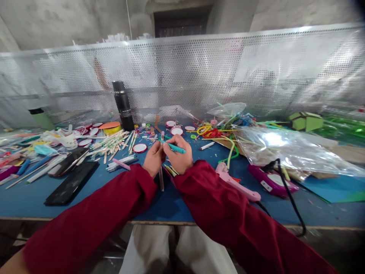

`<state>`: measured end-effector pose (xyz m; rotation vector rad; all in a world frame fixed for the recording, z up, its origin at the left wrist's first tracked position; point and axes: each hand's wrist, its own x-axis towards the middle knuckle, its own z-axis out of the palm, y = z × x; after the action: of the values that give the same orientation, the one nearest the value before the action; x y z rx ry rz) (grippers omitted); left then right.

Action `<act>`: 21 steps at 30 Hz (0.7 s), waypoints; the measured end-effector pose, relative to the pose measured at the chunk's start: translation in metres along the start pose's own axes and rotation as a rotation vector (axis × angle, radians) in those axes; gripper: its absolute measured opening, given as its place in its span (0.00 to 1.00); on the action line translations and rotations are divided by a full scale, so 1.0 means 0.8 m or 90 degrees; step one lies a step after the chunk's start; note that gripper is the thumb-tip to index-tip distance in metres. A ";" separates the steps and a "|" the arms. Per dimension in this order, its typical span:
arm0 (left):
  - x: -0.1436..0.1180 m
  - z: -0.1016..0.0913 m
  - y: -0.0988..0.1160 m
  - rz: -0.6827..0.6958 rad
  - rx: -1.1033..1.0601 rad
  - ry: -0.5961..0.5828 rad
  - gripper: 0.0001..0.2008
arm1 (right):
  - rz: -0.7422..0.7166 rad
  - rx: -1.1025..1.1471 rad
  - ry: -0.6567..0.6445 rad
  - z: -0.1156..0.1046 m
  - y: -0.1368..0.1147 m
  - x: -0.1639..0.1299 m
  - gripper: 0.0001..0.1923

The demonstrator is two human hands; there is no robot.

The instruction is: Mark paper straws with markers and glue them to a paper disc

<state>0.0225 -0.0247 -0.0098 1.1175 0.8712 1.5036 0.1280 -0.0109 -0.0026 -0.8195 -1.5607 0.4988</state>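
My left hand is closed around a flat wooden craft stick, held upright with its pale pinkish upper end showing above the fingers. In my right hand is a teal marker, gripped like a pen, its tip end by the stick's upper part. Both hands meet over the middle of the blue table. Under my right wrist lie a few more craft sticks, partly hidden by the sleeve. A pink glue gun rests to the right of my right forearm.
Loose craft sticks, markers and a black phone lie on the left. A black bottle stands behind. Right are pipe cleaners, a plastic bag, a purple device and a black cord. A perforated metal screen borders the back.
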 end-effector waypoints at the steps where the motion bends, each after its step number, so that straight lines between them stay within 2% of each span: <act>1: -0.001 0.001 0.000 -0.002 -0.007 0.007 0.23 | -0.001 -0.002 -0.003 0.000 -0.001 0.000 0.07; 21: -0.002 0.002 0.002 -0.006 -0.015 0.018 0.23 | -0.015 -0.009 0.013 -0.001 0.000 0.000 0.06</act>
<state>0.0236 -0.0263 -0.0085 1.0761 0.8750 1.5219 0.1287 -0.0112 -0.0024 -0.8140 -1.5546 0.4611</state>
